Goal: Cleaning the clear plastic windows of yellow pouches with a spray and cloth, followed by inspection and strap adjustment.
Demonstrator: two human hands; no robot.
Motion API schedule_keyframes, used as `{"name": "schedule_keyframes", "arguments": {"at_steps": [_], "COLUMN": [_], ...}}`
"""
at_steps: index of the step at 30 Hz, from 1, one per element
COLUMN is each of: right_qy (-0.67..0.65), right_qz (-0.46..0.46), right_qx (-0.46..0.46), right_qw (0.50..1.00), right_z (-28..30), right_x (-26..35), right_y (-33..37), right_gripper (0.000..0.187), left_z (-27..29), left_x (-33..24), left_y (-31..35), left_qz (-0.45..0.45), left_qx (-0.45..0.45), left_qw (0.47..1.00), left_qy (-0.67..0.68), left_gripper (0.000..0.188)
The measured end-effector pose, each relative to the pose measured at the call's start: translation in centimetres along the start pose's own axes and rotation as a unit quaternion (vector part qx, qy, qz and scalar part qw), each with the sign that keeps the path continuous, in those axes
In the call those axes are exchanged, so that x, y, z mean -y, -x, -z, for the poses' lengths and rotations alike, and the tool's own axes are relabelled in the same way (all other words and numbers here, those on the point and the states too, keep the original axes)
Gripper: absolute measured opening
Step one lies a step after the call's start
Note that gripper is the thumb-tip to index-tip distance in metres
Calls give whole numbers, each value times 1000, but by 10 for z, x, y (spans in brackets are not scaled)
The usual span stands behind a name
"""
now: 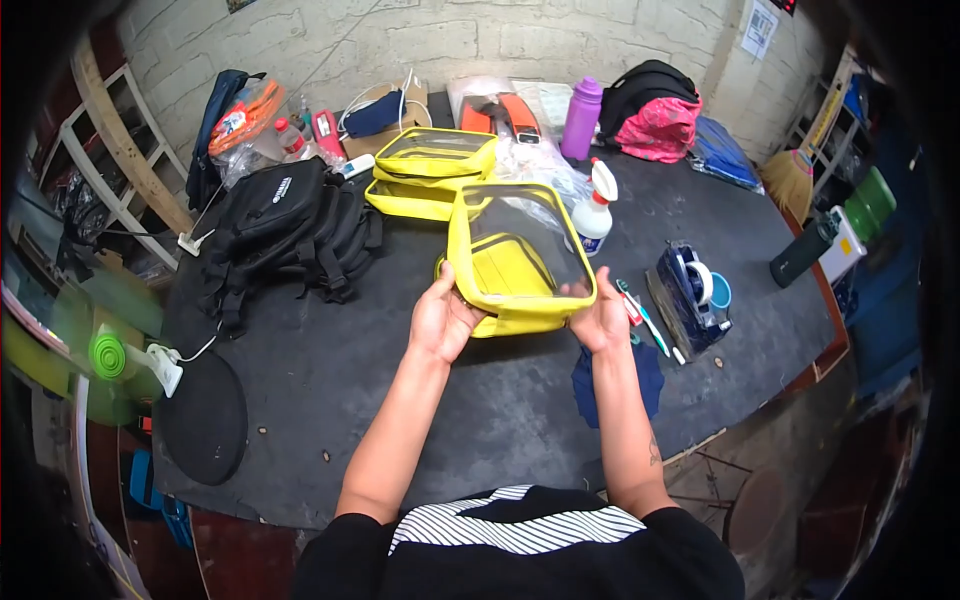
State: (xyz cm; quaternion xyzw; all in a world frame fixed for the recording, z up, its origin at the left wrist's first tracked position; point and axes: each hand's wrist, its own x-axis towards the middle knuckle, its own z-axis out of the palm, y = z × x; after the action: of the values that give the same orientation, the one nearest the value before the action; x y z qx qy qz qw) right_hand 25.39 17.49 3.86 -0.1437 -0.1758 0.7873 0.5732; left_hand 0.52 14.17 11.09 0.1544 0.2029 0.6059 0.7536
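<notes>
Between my two hands is a yellow zip pouch [530, 315] with a clear window on top, tilted above the dark table. My left hand [445, 318] grips its left near corner, thumb up along the side and fingers partly hidden beneath. At the right near corner, my right hand [600, 315] holds the pouch with the thumb up; its other fingers are partly out of sight. Through the clear window more yellow material shows. Just behind, other yellow pouches [428, 180] lie stacked. A white spray bottle [592, 215] stands close to the held pouch's right side.
A black backpack [280, 230] lies at left, near a small green fan [108, 355]. To the right are toothbrushes [650, 322], a tape dispenser [690, 300] and a dark bottle [803, 250]. Dark blue cloth [590, 385] lies by my right forearm. A purple bottle [581, 120] stands behind.
</notes>
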Motion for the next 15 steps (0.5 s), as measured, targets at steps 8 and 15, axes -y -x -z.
{"name": "schedule_keyframes", "arguments": {"at_steps": [8, 15], "right_qy": [307, 322], "right_qz": [112, 131], "right_qx": [11, 86], "right_qw": [945, 934], "right_z": [-37, -61], "right_x": [3, 6], "right_y": [16, 27], "right_gripper": [33, 56], "left_z": [12, -22], "left_x": [-29, -42], "left_y": [5, 0], "left_qz": [12, -141], "left_qx": [32, 73], "left_qw": [926, 928], "left_qy": [-376, -338], "left_gripper": [48, 36]}}
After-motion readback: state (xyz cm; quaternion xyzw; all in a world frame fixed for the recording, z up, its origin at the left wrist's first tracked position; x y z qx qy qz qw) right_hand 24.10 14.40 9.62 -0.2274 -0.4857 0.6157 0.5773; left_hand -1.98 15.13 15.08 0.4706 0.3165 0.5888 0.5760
